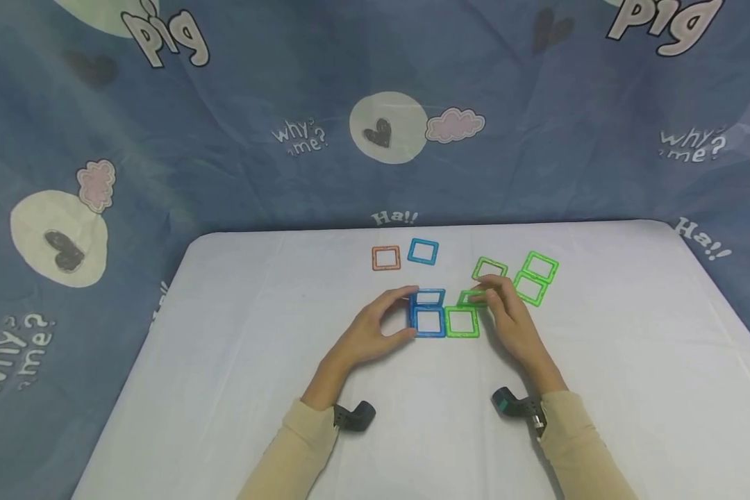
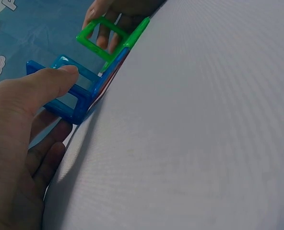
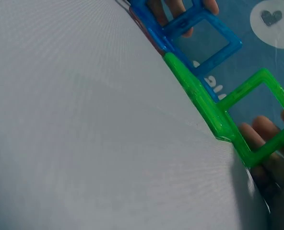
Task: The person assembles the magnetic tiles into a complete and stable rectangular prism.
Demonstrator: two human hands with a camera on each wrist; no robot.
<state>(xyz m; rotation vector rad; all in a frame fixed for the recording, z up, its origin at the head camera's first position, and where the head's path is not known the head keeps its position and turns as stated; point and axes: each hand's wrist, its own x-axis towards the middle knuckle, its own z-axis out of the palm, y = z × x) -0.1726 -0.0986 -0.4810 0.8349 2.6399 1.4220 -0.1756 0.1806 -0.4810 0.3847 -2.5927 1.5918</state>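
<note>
Blue square magnetic tile frames [image 1: 430, 336] are joined in the middle of the table, one flat and others standing up from it. My left hand [image 1: 371, 336] grips an upright blue tile [image 1: 412, 318] at the left, thumb at its near end and fingers at its far end. A flat green tile [image 1: 462, 336] adjoins the flat blue one on the right. Rising from the green tile's side is a tilted green tile [image 3: 242, 89], pinched by my right hand [image 1: 514, 321]. Part of that tile is hidden by the fingers in the head view.
Behind the joined tiles lie an orange tile [image 1: 386, 269] and a loose blue tile [image 1: 422, 262]. To the right back are a single green tile [image 1: 492, 261] and two green tiles [image 1: 531, 278] edge to edge. A white cloth covers the table [image 1: 275, 292]; a blue printed curtain [image 1: 256, 187] hangs behind.
</note>
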